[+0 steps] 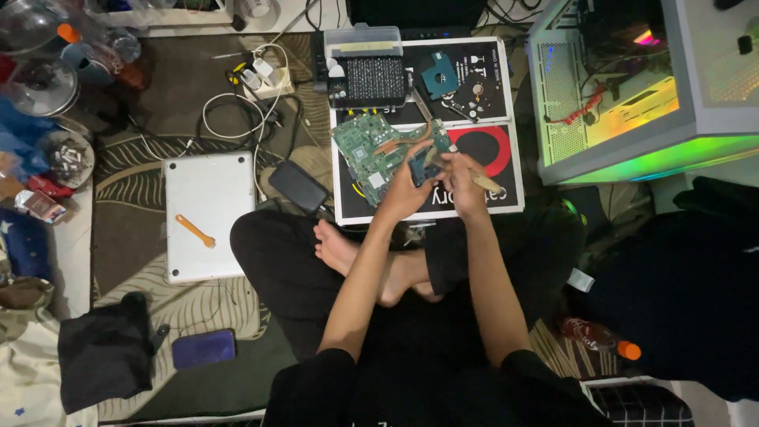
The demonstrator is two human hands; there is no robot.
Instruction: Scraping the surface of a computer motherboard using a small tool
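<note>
I sit cross-legged on the floor over a black work mat (pixel 506 202). My left hand (pixel 405 192) grips a small dark part (pixel 418 168) held just above the mat. My right hand (pixel 461 180) holds a thin wooden-handled brush (pixel 484 181) against that part. A green circuit board (pixel 371 146) with a copper heat pipe (pixel 398 141) lies on the mat just left of my hands. A blue fan part (pixel 439 74) and small loose pieces rest further back on the mat.
A silver laptop shell (pixel 207 215) with an orange pry tool (pixel 195 232) lies at left. A black hard drive (pixel 298 187), cables, a parts box (pixel 365 77), a lit computer case (pixel 632 87), a phone (pixel 204 349) and a bottle (pixel 597 337) surround me.
</note>
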